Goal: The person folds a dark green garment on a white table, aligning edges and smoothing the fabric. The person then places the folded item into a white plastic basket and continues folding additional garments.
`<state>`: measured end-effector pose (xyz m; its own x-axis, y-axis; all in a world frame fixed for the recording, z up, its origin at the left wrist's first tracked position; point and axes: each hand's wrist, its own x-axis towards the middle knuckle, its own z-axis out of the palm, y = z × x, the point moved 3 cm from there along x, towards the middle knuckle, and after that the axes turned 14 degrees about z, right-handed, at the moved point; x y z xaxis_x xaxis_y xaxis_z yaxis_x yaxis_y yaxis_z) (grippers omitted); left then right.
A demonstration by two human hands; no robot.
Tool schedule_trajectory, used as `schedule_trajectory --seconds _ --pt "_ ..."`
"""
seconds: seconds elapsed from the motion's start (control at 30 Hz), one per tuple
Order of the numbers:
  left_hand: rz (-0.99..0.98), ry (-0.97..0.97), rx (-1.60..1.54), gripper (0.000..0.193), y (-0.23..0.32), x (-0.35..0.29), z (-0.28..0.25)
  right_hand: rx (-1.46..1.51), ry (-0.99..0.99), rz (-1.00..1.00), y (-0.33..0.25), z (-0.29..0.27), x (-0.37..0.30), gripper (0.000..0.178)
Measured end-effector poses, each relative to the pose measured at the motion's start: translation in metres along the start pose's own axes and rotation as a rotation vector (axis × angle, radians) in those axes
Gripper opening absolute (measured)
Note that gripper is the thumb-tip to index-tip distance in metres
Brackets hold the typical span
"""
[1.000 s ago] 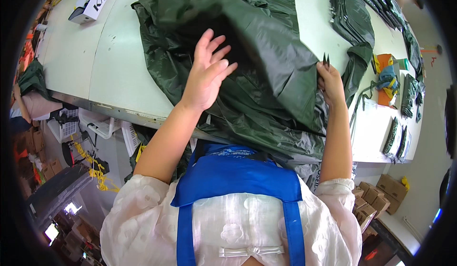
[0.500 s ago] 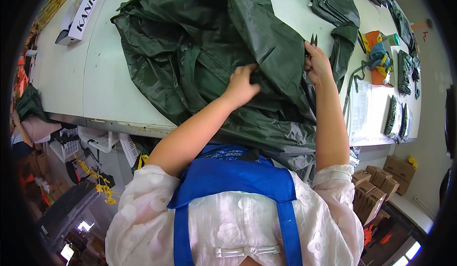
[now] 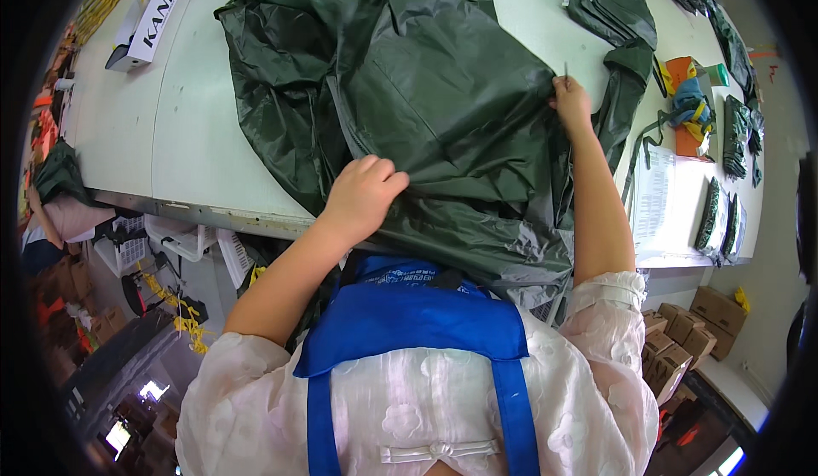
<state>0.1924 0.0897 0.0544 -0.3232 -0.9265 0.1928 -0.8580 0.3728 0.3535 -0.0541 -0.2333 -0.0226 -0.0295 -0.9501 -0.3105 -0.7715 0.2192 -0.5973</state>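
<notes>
A dark green, shiny coated-fabric garment (image 3: 443, 92) lies spread in folds over the white table and hangs over its near edge. My left hand (image 3: 368, 193) is closed, fingers curled on a fold of it near the table's front. Farther to the right, my right hand (image 3: 573, 103) pinches the garment's right edge. A thin metal tip of small scissors (image 3: 566, 70) sticks up from that hand; their handles are hidden in the fingers. Between the two hands the fabric lies fairly flat, with a seam running across it.
Stacked dark green pieces (image 3: 607, 7) lie at the back right. Beside them are an orange box (image 3: 692, 141) with blue and yellow cloth, a printed sheet (image 3: 654, 186) and packed green bundles (image 3: 709, 216). A white box (image 3: 152, 24) stands back left. Cardboard cartons (image 3: 673, 348) are below right.
My left hand has moved left and toward me, from open fingers to a closed grip, drawing a fabric panel over leftward. My right hand stays at the right edge; the scissors' blades show less.
</notes>
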Motion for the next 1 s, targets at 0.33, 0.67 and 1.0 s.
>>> schedule_trajectory --seconds 0.33,0.67,1.0 --pt "-0.409 0.292 -0.361 0.032 -0.012 0.056 0.039 -0.259 -0.238 -0.748 -0.068 0.016 -0.087 0.045" --pt "0.012 0.497 -0.192 0.01 0.019 0.07 0.021 0.096 0.078 -0.743 -0.035 -0.029 -0.125 0.024" --pt "0.389 0.562 -0.127 0.022 0.063 0.063 0.019 0.669 0.023 -0.461 0.012 -0.022 -0.141 0.026"
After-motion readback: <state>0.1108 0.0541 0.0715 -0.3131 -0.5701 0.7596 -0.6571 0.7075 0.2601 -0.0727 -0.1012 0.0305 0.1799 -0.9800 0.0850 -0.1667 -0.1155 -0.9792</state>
